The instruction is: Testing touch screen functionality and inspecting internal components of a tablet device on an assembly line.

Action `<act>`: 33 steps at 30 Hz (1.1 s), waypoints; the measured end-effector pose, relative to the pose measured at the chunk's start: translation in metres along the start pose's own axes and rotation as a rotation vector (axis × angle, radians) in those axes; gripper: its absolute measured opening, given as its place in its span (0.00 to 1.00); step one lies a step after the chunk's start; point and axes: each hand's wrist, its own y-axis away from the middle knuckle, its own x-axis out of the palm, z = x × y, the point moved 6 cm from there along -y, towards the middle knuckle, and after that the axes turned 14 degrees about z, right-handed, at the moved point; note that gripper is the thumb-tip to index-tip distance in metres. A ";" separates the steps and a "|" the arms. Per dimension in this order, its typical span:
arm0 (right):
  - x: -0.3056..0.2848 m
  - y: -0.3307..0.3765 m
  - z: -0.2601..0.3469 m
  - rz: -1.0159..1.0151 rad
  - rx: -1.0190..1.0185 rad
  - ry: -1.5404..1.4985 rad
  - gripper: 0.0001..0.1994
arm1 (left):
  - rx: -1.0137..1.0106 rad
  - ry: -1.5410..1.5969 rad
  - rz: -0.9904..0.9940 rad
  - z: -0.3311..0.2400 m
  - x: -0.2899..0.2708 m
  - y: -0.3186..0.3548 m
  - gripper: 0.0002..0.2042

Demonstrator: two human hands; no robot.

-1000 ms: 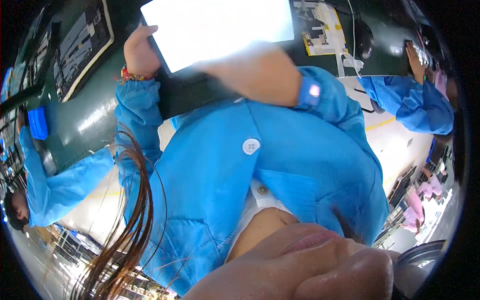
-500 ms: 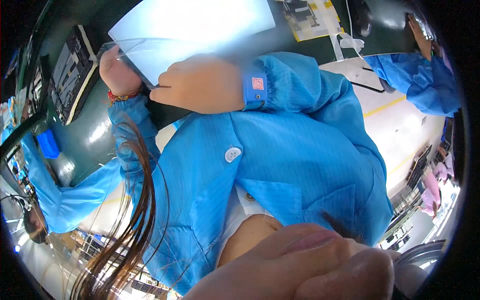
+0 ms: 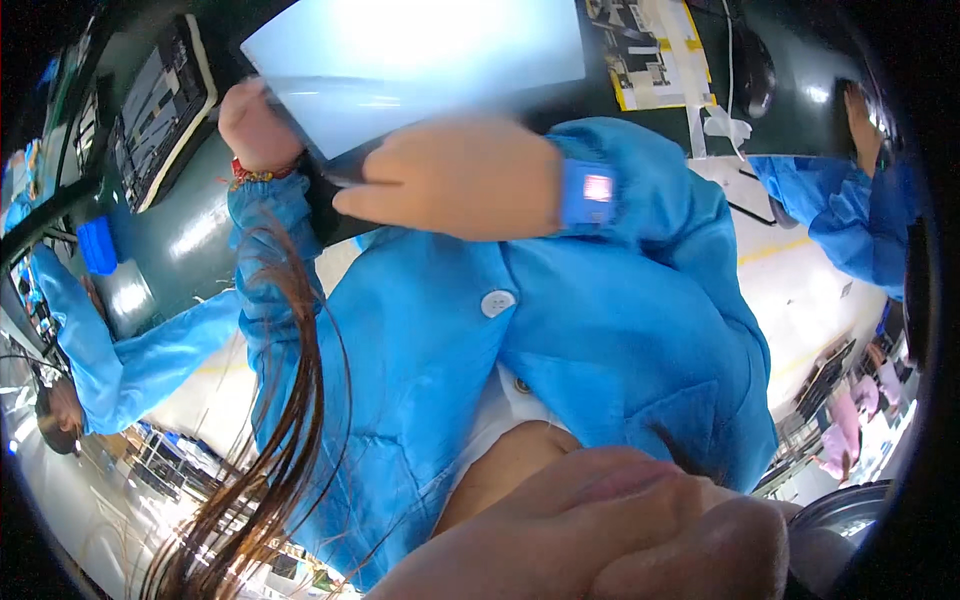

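Note:
A flat, brightly glowing display panel lies at the top middle, its lower left corner pointing toward me. A faint line, like the edge of a clear film, crosses its lower part. My left hand, with a red beaded bracelet at the wrist, is closed at the panel's left edge; its fingertips are partly hidden there. My right hand is slightly smeared by motion and lies across the panel's near edge, fingers curled and pointing left near that corner. What its fingertips hold cannot be made out.
On the dark green table, an opened dark device chassis stands left. A yellow-edged board with tape lies right, beside a black mouse and white cable. A blue box is far left. Co-workers' blue sleeves show on both sides.
The panel and both my hands have shifted right in the picture, along with the surroundings. The clear film that stood out beside my left hand is now less visible.

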 end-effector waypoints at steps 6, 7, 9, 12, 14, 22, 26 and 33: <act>-0.086 0.027 -0.032 0.116 0.396 0.328 0.14 | 0.016 0.367 0.352 0.003 -0.003 0.001 0.18; -0.107 0.026 -0.041 0.239 0.628 0.361 0.16 | 0.013 0.402 0.394 0.006 -0.003 -0.007 0.19; -0.112 0.028 -0.057 0.369 0.828 0.393 0.20 | -0.081 0.377 0.374 0.022 -0.003 -0.013 0.18; -0.124 0.023 -0.045 -0.020 0.658 0.515 0.20 | -0.028 -0.120 -0.003 0.021 -0.039 -0.011 0.19; -0.100 -0.008 -0.053 -0.144 0.375 0.451 0.18 | -0.038 -0.151 0.092 0.011 -0.024 -0.001 0.20; -0.072 -0.028 -0.056 -0.273 -0.024 0.169 0.02 | -0.052 0.086 0.075 0.018 0.004 -0.005 0.25; -0.106 0.045 -0.108 -0.395 0.237 0.181 0.04 | -0.100 0.093 0.248 0.014 0.045 -0.015 0.35; -0.120 0.176 -0.181 -0.656 0.370 -0.463 0.07 | -0.108 0.094 0.115 0.013 0.037 -0.016 0.35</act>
